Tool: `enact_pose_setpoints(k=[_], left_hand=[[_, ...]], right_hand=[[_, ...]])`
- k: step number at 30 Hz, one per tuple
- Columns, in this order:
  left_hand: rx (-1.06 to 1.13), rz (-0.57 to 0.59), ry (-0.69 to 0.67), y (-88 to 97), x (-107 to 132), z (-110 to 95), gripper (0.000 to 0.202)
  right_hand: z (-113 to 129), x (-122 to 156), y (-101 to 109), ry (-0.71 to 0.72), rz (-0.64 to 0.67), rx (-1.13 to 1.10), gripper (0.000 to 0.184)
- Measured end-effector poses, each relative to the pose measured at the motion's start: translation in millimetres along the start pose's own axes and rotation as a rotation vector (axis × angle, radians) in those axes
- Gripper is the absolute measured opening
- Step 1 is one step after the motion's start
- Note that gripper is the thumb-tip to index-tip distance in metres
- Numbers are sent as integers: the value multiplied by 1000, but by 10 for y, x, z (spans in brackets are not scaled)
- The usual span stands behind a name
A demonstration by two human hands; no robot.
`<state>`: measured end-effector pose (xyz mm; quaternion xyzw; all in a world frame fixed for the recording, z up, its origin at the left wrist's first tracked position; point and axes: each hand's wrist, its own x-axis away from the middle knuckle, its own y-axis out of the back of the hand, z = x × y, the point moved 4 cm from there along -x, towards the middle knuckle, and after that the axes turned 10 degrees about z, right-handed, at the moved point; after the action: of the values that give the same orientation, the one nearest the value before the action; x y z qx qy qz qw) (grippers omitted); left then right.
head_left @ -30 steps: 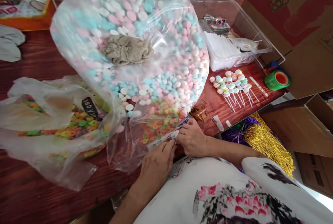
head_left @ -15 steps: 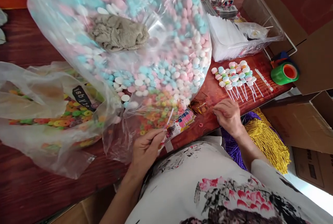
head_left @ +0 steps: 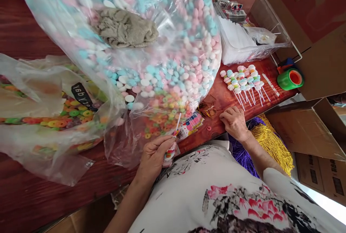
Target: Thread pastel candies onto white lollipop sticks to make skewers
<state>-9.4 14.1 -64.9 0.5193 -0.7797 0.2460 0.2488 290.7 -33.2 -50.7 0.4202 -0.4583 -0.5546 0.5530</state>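
Note:
My left hand (head_left: 155,152) is closed around a candy skewer (head_left: 173,143) inside a clear sleeve, its white stick pointing up. It sits at the table's near edge, just below a big clear bag of pink, blue and white candies (head_left: 151,45). My right hand (head_left: 234,122) rests with its fingers curled on the red wooden table (head_left: 27,197), beside a small ring candy (head_left: 208,128) and a few gold twist ties (head_left: 207,110). A printed packet (head_left: 192,123) lies between my hands.
A row of finished candy skewers (head_left: 244,81) lies right of the big bag. Behind it stands a clear bin (head_left: 270,16) with white sleeves. A green tape roll (head_left: 290,79) and cardboard boxes (head_left: 310,13) are at the right. A bag of ring candies (head_left: 48,117) lies left.
My hands have parted: the left lifted a sleeved skewer and drew it toward me, the right slid right along the table edge. The camera tilted closer over the table.

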Motion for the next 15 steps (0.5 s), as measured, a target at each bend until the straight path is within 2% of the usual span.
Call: enact_pose_setpoints(k=[4, 7, 9, 12, 13, 15], left_hand=[[-25, 69, 30, -25, 36, 23, 47], [-16, 132, 18, -76, 53, 6, 47], [-14, 131, 6, -106, 65, -14, 46], [-28, 91, -3, -181, 91, -78, 40], [-28, 93, -12, -221, 96, -110, 36], [-11, 116, -56, -307, 92, -185, 31]], right_hand=[[24, -18, -47, 16, 45, 107, 13], [-1, 52, -31, 14, -18, 49, 15], [0, 148, 39, 11, -114, -141, 16], [122, 290, 197, -48, -310, -578, 8], [217, 307, 241, -67, -366, -726, 7], [526, 252, 284, 2, -367, -949, 10]])
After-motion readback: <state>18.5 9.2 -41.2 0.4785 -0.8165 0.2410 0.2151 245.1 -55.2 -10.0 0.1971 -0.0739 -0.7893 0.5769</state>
